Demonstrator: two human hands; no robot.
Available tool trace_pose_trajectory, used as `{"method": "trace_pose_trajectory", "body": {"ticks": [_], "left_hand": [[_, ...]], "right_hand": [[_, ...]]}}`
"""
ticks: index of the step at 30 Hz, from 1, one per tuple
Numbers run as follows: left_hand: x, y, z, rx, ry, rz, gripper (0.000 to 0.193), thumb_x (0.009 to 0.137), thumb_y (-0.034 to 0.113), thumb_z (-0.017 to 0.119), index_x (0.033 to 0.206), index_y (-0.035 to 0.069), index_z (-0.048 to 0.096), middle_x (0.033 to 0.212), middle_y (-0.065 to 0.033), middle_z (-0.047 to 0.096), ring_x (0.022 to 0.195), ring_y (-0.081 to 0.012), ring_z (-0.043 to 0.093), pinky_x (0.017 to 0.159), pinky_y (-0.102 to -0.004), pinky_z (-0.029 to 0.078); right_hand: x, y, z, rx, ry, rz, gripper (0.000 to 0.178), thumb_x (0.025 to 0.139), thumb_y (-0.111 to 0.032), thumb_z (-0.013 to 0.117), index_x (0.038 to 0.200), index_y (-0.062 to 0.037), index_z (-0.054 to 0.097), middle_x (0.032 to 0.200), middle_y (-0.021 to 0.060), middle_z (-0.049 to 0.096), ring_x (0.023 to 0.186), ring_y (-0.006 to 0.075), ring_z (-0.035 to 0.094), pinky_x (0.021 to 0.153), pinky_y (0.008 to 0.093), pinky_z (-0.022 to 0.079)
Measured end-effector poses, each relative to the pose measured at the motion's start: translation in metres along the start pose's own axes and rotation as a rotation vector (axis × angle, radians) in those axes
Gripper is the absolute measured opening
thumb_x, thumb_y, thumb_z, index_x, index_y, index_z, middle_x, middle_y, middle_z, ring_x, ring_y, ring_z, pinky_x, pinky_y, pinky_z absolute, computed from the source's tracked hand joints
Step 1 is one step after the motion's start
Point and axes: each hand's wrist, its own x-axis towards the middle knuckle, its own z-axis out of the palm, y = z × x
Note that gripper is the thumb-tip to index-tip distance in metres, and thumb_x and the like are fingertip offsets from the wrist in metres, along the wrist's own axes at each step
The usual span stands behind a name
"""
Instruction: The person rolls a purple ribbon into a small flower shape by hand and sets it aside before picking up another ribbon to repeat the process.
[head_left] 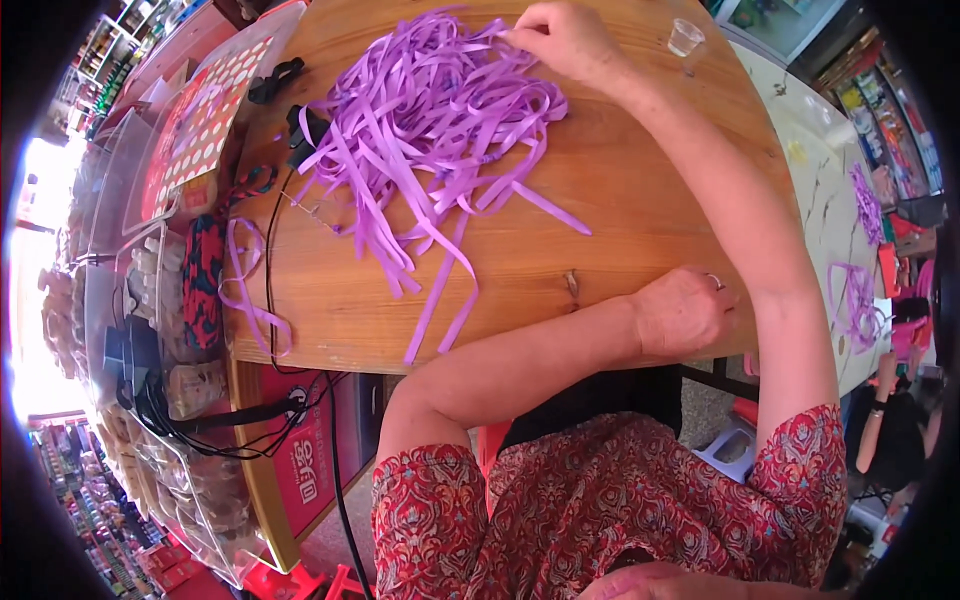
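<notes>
Red patterned shirt [610, 490] nearest. Left hand [685, 312] at the near right edge of the wooden table [640, 215], fingers curled inward (ring on one); cannot tell whether they close on anything. Farther off, left of centre, a loose tangled heap of purple ribbons [440, 110] lies on the wood, several tails trailing toward the near edge. Right hand [568, 42] stretched to the heap's far right side, fingertips pinched together on ribbon. Clear cup [685, 38] far right, apart from the hand.
</notes>
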Motion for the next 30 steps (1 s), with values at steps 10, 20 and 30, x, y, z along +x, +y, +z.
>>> {"method": "trace_pose_trajectory", "body": {"ticks": [10,20,30], "left_hand": [[0.003,-0.005,0.026,-0.011,0.289,0.057,0.017,0.067,0.013,0.056,0.077,0.001,0.063,0.078,-0.0136,0.063,0.078,-0.0299,0.063,0.063,-0.0400,0.052],[-0.002,-0.006,0.023,0.060,0.219,0.059,0.018,0.068,0.013,0.056,0.078,0.000,0.063,0.079,-0.0153,0.064,0.075,-0.0307,0.063,0.062,-0.0404,0.052],[-0.002,-0.002,0.010,0.067,0.110,0.073,0.022,0.068,0.014,0.055,0.087,0.003,0.058,0.081,-0.0116,0.058,0.069,-0.0284,0.060,0.061,-0.0397,0.050]], "right_hand": [[-0.005,0.016,0.034,-0.193,-0.040,0.051,0.026,0.079,-0.032,0.063,0.079,-0.0063,0.069,0.073,0.0103,0.067,0.065,0.0246,0.064,0.063,0.0344,0.049],[-0.017,-0.014,0.035,-0.417,-0.134,0.022,0.029,0.080,-0.036,0.066,0.078,-0.0071,0.069,0.065,0.0073,0.063,0.059,0.0207,0.060,0.058,0.0342,0.046],[-0.005,-0.043,-0.050,0.535,0.080,0.086,0.016,0.086,-0.015,0.060,0.090,-0.0001,0.064,0.082,0.0084,0.066,0.067,0.0124,0.058,0.061,0.0244,0.046]]}}
